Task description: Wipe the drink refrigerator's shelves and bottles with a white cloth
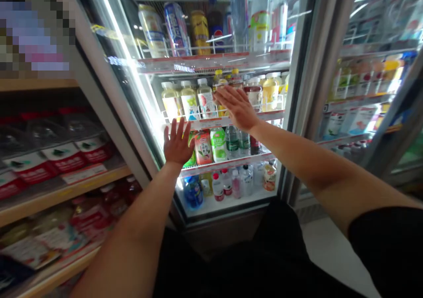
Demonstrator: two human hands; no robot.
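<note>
Left hand [178,144], empty, fingers spread wide; right hand [236,106], empty, fingers extended; contact with the glass cannot be told. Behind, inside the display refrigerator [300,77]: white-capped bottles [189,103] between the hands; below them, a red-orange bottle [203,148].

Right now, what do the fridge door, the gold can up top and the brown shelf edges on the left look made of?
Fridge door: probably clear, shiny glass; drinks show through, with reflections across it. Gold can: likely printed metal, fairly shiny, judging by its drink-can shape. Shelf edges: pale brown, maybe wood or wood-look board; blur hides any grain.
</note>
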